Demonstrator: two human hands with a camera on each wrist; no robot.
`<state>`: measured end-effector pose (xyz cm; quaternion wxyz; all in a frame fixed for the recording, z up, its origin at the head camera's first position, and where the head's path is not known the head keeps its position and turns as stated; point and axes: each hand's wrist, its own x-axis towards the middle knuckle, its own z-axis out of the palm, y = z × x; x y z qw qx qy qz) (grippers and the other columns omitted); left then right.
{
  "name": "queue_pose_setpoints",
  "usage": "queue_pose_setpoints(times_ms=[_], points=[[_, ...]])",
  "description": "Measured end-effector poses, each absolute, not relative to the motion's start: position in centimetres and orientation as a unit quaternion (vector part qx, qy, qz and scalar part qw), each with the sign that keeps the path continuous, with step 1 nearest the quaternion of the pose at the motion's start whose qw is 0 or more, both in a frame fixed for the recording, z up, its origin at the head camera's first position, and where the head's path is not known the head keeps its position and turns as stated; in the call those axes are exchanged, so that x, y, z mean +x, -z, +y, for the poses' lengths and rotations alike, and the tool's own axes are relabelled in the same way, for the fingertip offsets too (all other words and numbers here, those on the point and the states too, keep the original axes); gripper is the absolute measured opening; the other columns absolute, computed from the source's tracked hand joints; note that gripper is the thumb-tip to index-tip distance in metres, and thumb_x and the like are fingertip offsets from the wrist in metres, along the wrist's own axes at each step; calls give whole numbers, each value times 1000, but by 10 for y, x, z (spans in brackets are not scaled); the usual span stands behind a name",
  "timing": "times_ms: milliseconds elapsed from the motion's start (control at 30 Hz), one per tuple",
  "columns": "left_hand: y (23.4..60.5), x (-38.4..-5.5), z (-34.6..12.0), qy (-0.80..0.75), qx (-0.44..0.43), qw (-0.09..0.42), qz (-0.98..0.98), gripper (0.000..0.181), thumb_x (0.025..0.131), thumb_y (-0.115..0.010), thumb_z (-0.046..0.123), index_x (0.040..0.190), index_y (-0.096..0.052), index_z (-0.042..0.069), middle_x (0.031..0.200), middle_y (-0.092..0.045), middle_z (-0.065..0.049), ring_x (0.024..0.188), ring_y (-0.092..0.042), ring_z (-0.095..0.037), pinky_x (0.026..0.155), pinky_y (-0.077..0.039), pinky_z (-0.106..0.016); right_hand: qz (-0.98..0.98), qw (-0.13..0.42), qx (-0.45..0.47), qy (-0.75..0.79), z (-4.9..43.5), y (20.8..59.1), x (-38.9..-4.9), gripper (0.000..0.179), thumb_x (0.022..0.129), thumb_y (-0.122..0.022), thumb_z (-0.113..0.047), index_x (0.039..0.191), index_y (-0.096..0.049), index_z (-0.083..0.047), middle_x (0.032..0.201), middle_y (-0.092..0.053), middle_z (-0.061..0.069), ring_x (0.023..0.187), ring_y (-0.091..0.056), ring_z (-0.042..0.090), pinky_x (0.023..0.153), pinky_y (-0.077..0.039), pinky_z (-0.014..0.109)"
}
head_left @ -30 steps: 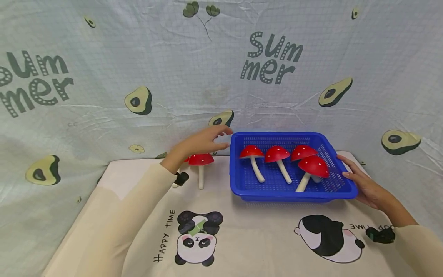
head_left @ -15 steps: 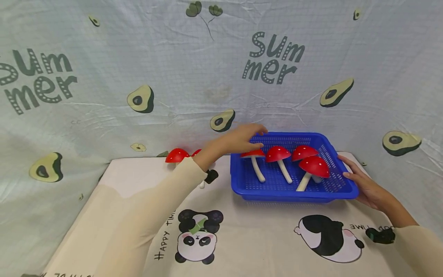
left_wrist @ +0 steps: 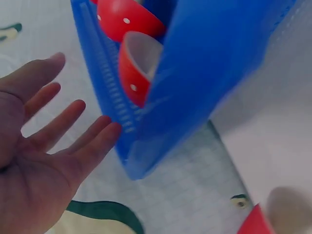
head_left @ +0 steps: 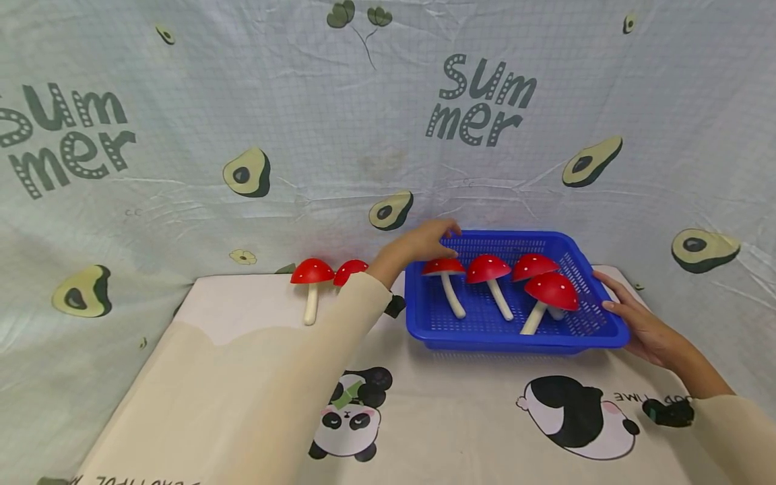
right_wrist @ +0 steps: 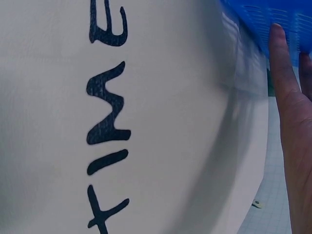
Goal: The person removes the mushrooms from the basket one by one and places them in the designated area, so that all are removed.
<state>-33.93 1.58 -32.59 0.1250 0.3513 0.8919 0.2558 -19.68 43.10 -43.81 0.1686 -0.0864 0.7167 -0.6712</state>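
One red mushroom [head_left: 350, 269] lies partly behind the sleeve [head_left: 327, 357], left fingers [left_wrist: 97, 148] spread, right fingers [head_left: 609, 281] parted against the basket [head_left: 485, 341].

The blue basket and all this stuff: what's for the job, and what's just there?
Probably for the job:
Blue basket, touched by the right hand
Four red mushrooms inside
Two more mushrooms outside
Left hand, near the basket

Just there:
Tablecloth with printed pandas
Hanging cloth with printed avocados
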Motion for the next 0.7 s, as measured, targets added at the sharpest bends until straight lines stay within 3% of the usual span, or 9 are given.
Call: queue_pose_setpoints(times_ms=[300, 500, 700], points=[[343, -351, 16, -274, 288, 154, 905, 49, 95, -72, 20, 142, -59, 11, 144, -56, -16, 135, -51, -30, 109, -45, -40, 722, 167, -90, 666, 431, 439, -197, 61, 112, -31, -22, 160, -5, -48, 132, -38, -14, 106, -68, 12, 82, -61, 44], [342, -344, 19, -297, 241, 182, 906, 51, 96, -70, 23, 145, -57, 15, 150, -51, -11, 138, -46, -28, 115, -38, -43, 735, 161, -83, 654, 431, 437, -198, 61, 112, -31, -23, 160, -5, -49, 133, -37, -14, 105, -68, 12, 81, -61, 44], [348, -342, 31, -324, 137, 242, 904, 58, 93, -75, 20, 147, -54, 19, 152, -47, -10, 133, -49, -29, 108, -47, -45, 733, 165, -88, 654, 432, 438, -199, 61, 112, -31, -24, 160, -4, -49, 132, -37, -15, 106, -68, 11, 82, -61, 44]])
